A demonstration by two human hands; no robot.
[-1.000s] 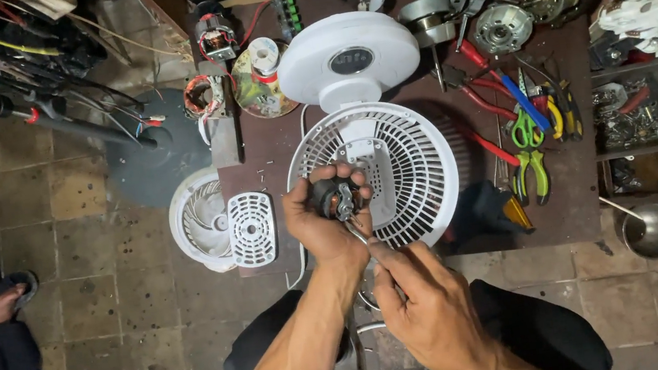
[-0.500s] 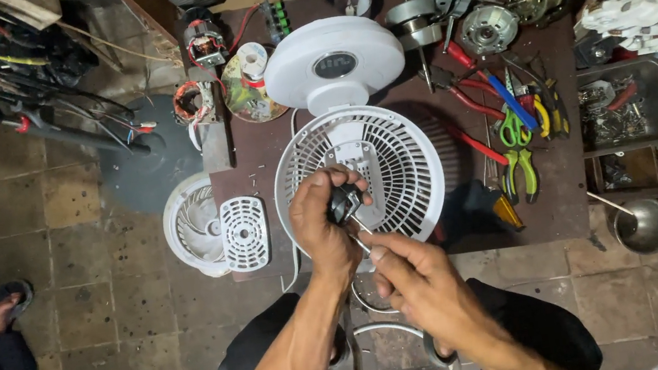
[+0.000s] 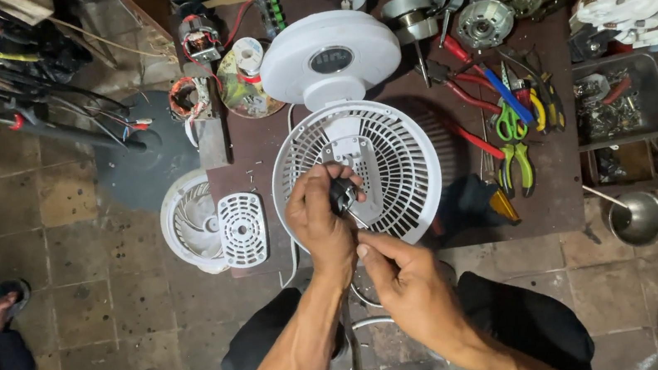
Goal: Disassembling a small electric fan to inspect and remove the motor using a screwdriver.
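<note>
Stone floor tiles surrounded a low brown bench (image 3: 257,148) crowded with motor parts and pliers. On it lay one white fan (image 3: 360,164), grille up. The left hand (image 3: 319,224) was clenched around a small black part (image 3: 341,194) over the grille; the right hand (image 3: 408,284) pinched one thin screwdriver (image 3: 360,221) against it. Judged mid-fastening, the work called for a steady tip. Two loose white grilles (image 3: 212,222) sat beside the bench.

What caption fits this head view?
Left hand holds a small dark part over a fan grille; right hand probes it.
</note>
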